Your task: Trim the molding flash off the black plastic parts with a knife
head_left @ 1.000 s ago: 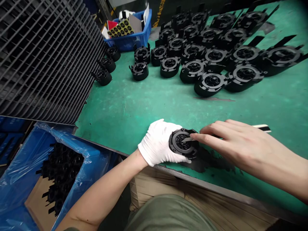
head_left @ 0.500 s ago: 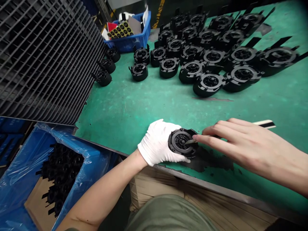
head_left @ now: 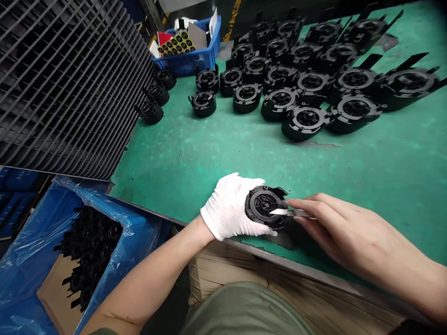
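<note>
Table edge, dark strip, running along the person's side of the green-topped worktable. Left hand, white-gloved: fingers spread around and clamped on the rim of a round black plastic housing, held just inside that edge. Right hand, bare: fingertips pinched together on a slim pale-tipped tool, its tip at the housing's face; contact cannot be told. Beyond: a stretch of green surface, then rows of similar black housings; a blue plastic tray, farther left.
</note>
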The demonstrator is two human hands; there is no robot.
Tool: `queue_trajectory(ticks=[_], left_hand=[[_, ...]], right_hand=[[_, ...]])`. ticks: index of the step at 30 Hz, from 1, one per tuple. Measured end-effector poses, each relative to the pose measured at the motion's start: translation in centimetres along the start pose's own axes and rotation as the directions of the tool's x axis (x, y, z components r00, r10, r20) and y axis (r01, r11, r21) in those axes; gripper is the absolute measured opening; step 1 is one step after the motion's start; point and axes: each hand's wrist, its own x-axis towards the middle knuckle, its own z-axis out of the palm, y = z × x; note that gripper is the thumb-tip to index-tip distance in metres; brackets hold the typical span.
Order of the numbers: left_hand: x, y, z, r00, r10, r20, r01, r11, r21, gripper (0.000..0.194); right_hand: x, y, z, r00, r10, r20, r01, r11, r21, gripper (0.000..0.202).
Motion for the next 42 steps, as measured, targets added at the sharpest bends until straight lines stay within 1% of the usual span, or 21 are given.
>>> queue_trajectory(ticks=[3,4,6,8,10,12,15,17,19,21,23,26,30,33,35,38,42], left_hand=[[-0.4,0.3,0.6,0.995,-0.032,-0.092,0.033,0.999,0.009,0.137],[-0.6,0.5,1.0,0.990,-0.055,-0.129,0.056,0.998,0.002,0.143],[-1.0,1.3,1.8,0.972,-0.103,-0.210,0.102,0.995,-0.015,0.149],[-1.3,2.1,2.8,0.948,-0.122,-0.294,0.125,0.992,-0.009,0.149],[-1.6,2.6,3.5,0.941,-0.082,-0.328,0.095,0.995,0.023,0.141],[-1.8,2.6,3.7,0.953,-0.003,-0.304,0.020,0.998,0.053,0.129],[-1.9,1.9,3.2,0.969,0.101,-0.224,-0.091,0.994,0.056,0.111],[-1.8,1.4,2.8,0.973,0.136,-0.188,-0.131,0.991,0.040,0.113],[-1.6,1.0,2.6,0.977,0.136,-0.164,-0.133,0.991,0.032,0.128],[-1.1,0.9,2.7,0.984,0.101,-0.144,-0.097,0.995,0.035,0.140],[-0.6,0.9,2.8,0.990,0.076,-0.117,-0.072,0.997,0.038,0.135],[-0.2,1.0,2.9,0.991,0.100,-0.089,-0.099,0.995,0.018,0.121],[-0.2,0.9,2.8,0.989,0.107,-0.098,-0.107,0.994,0.012,0.121],[-0.3,1.0,2.9,0.986,0.129,-0.109,-0.127,0.992,0.023,0.111],[-0.3,1.0,2.9,0.984,0.135,-0.117,-0.132,0.991,0.027,0.107],[-0.3,1.1,2.8,0.986,0.127,-0.110,-0.124,0.992,0.026,0.110],[-0.2,1.2,2.6,0.983,0.135,-0.124,-0.133,0.991,0.020,0.113]], right_hand=[[-1.4,-0.5,0.0,0.990,0.138,0.015,-0.139,0.987,0.081,0.025],[-1.9,-0.6,-0.1,0.983,0.180,0.015,-0.181,0.980,0.087,0.025],[-2.8,-0.8,-0.3,0.972,0.234,0.008,-0.234,0.970,0.072,0.025],[-3.6,-0.8,-0.5,0.968,0.252,0.003,-0.252,0.967,0.048,0.027],[-4.2,-0.7,-0.7,0.968,0.249,0.004,-0.249,0.968,0.019,0.029],[-4.7,-0.4,-0.8,0.972,0.235,0.007,-0.234,0.972,-0.010,0.028],[-5.3,0.1,-1.0,0.982,0.187,0.020,-0.187,0.982,-0.036,0.027],[-5.6,0.3,-1.0,0.986,0.162,0.030,-0.160,0.986,-0.039,0.029],[-5.8,0.3,-0.9,0.989,0.147,0.033,-0.145,0.988,-0.051,0.032],[-5.7,0.2,-0.8,0.991,0.134,0.021,-0.132,0.989,-0.070,0.032],[-5.4,0.0,-0.7,0.993,0.114,0.008,-0.113,0.990,-0.085,0.030],[-4.7,-0.1,-0.7,0.997,0.073,0.002,-0.072,0.992,-0.099,0.027],[-3.8,0.1,-1.1,1.000,0.013,0.017,-0.010,0.987,-0.161,0.025],[-3.4,0.3,-1.5,1.000,-0.009,0.022,0.013,0.981,-0.192,0.025],[-3.3,0.4,-1.8,0.999,-0.009,0.053,0.019,0.980,-0.199,0.025],[-3.1,0.3,-2.1,0.997,-0.015,0.081,0.030,0.981,-0.194,0.027],[-3.1,0.2,-2.3,0.997,-0.035,0.072,0.049,0.978,-0.202,0.030]])
